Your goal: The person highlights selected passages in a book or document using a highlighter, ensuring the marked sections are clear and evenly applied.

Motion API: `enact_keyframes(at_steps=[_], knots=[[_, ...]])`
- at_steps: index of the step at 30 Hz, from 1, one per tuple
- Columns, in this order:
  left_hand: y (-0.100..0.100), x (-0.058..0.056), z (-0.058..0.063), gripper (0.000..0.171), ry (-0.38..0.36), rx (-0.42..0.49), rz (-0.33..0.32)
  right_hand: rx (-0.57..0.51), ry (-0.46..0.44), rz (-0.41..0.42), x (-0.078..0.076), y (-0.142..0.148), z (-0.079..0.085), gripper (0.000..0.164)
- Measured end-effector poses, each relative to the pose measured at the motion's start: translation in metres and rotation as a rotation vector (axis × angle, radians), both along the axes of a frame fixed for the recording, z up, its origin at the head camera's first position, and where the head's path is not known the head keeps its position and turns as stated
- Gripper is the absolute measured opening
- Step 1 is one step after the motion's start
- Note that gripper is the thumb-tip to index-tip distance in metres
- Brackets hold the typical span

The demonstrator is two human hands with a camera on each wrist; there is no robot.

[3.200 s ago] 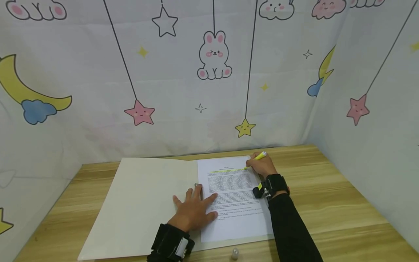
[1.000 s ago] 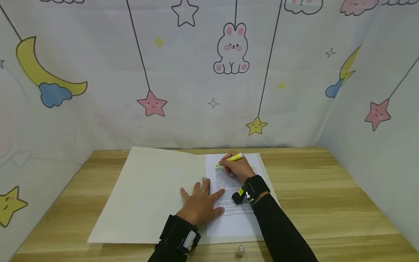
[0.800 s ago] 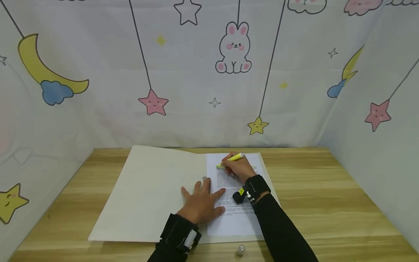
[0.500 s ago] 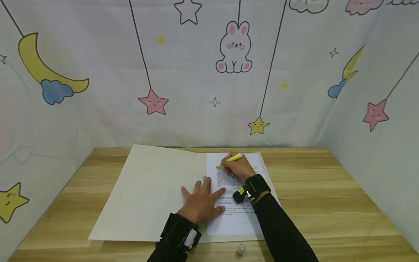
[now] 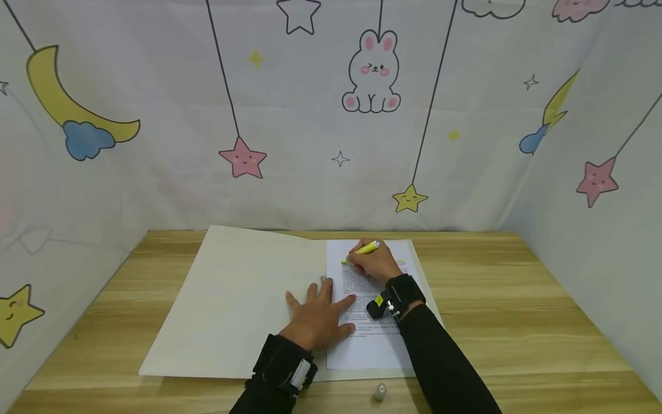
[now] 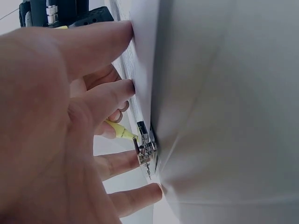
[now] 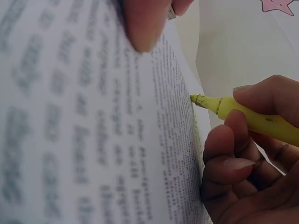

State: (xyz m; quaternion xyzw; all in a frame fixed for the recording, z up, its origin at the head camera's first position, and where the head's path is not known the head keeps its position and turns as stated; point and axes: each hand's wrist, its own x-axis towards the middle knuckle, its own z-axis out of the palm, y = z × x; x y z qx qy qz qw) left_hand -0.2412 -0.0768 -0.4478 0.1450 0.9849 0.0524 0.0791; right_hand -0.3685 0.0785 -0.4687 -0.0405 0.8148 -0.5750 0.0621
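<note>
My right hand pinches the yellow highlighter between thumb and fingers, its tip by the left end of the upper lines on the printed sheet. My left hand lies spread across the sheet's left edge and the open folder.

In the head view, the print on the sheet is too small to read, the right grip hides part of the yellow line, and the right sleeve covers the sheet's lower right corner. In the right wrist view, the nearest print blurs and the marker runs off the right edge. The head view's top edge cuts the outlined star.
</note>
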Motion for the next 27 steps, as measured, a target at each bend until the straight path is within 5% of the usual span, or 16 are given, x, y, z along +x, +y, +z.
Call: enact_keyframes(at_steps=[27], knots=[[0.001, -0.0004, -0.001, 0.058, 0.0, 0.012, 0.008, 0.057, 0.0, -0.046, -0.0004, 0.0027, 0.0019, 0.009]])
